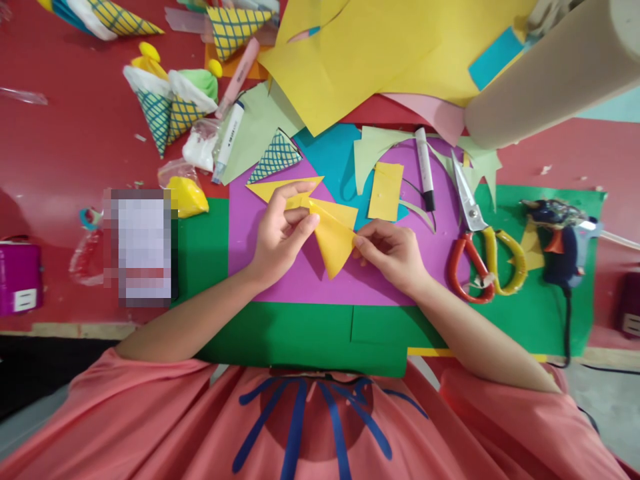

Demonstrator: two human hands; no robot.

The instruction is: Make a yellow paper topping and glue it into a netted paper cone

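Head view: my left hand pinches the upper edge of a yellow paper piece, thumb and forefinger closed on it, the other fingers curled beneath. My right hand grips its right corner, fingertips pressed tight together on the paper. The piece is held just above the purple sheet, which lies on green sheets on the red table. Judgement: the paper is very light, thin and limp, creases easily and may tear at a fold; best held at edges and corners, as now. Scissors lie just right of my right hand, a glue gun farther right. A marker lies above. Writing on the white marker is too small to read; the phone is blurred.
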